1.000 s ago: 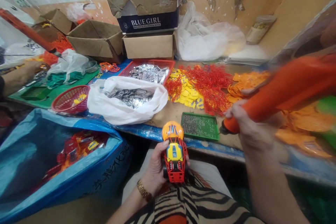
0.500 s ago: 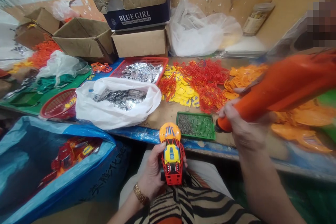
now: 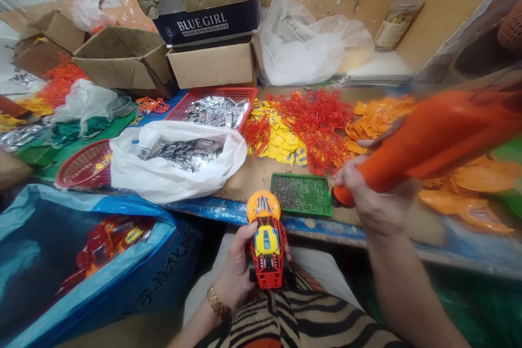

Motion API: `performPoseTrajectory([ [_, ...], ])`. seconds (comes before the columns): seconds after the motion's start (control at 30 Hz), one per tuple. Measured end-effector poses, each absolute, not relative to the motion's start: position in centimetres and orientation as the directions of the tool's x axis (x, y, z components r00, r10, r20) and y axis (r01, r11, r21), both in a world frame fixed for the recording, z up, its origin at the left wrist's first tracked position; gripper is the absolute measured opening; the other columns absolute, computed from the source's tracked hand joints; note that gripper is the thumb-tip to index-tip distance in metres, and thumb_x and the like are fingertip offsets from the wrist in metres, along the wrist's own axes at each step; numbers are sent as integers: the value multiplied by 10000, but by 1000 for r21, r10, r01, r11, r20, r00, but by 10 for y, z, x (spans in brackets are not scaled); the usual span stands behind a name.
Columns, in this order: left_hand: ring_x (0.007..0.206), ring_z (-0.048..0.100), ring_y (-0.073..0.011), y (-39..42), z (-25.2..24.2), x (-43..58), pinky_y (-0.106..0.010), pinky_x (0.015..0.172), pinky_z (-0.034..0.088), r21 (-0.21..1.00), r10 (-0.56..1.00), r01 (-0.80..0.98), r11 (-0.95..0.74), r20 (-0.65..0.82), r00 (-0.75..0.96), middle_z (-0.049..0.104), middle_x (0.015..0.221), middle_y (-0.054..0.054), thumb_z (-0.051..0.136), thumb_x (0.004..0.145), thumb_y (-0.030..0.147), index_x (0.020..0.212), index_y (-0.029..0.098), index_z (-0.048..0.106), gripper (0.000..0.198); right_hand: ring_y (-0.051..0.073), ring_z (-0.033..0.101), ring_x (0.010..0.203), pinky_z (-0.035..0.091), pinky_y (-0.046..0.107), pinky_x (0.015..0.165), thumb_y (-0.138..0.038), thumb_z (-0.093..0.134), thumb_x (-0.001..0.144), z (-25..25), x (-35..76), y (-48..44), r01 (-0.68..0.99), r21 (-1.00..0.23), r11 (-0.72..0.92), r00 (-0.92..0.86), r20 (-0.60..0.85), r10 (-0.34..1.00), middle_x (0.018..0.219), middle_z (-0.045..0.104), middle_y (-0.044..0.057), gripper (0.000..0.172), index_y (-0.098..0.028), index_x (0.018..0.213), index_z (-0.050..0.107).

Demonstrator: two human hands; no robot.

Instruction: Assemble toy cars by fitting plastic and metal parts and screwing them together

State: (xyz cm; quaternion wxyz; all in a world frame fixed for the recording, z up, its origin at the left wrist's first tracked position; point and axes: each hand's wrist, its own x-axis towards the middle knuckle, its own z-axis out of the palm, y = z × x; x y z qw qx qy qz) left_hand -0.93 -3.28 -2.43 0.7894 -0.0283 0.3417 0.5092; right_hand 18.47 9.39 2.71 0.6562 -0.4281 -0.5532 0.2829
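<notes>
A toy car (image 3: 267, 242) with an orange hood, yellow roof and red cage frame rests over my lap. My left hand (image 3: 238, 258) is closed around its side, fingertips showing on the far side. My right hand (image 3: 377, 196) grips a large orange power screwdriver (image 3: 428, 141), whose dark tip points down and left. Below that tip lies the green tray (image 3: 310, 196), its left half covered with small screws; I cannot tell whether the tip touches it. The screwdriver's rear end is blurred at the right edge.
A white bag (image 3: 175, 185) of silvery parts stands left of the tray. Behind lie yellow pieces (image 3: 281, 141), red cage frames (image 3: 314, 114) and orange hoods (image 3: 468, 190). An open blue sack (image 3: 150, 283) holds toy parts at lower left. Another person's arm (image 3: 12, 168) shows at the left edge.
The view has shifted slightly to the right. Another person's arm has come in at the left edge. Both my hands keep their holds, with the screwdriver still near the tray.
</notes>
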Motion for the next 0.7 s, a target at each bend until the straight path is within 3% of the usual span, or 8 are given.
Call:
performPoseTrajectory([
  [0.2, 797, 740, -345, -36, -28, -11, -478, 797, 590, 321, 788, -814, 485, -564, 247, 751, 809, -181, 745, 738, 441, 1044, 26, 681, 520, 140, 599, 577, 565, 365, 578, -199, 740, 775, 27, 181, 89, 51, -891, 450, 215, 450, 867, 677, 613, -47, 119, -218, 778, 622],
  [0.43, 722, 743, -312, -38, -30, -13, -329, 575, 584, 288, 780, -824, 489, -567, 264, 753, 810, -192, 738, 747, 438, 1040, 24, 682, 510, 150, 585, 564, 554, 390, 599, -204, 750, 767, 33, 175, 87, 22, -897, 442, 205, 436, 876, 685, 610, -45, 186, -228, 888, 611],
  [0.7, 688, 740, -298, -39, -28, -12, -321, 567, 589, 290, 776, -821, 491, -573, 262, 752, 789, -187, 769, 711, 441, 994, 31, 694, 503, 154, 588, 524, 558, 380, 577, -198, 752, 773, 32, 177, 86, 30, -891, 452, 195, 449, 872, 660, 618, -56, 171, -242, 871, 619],
])
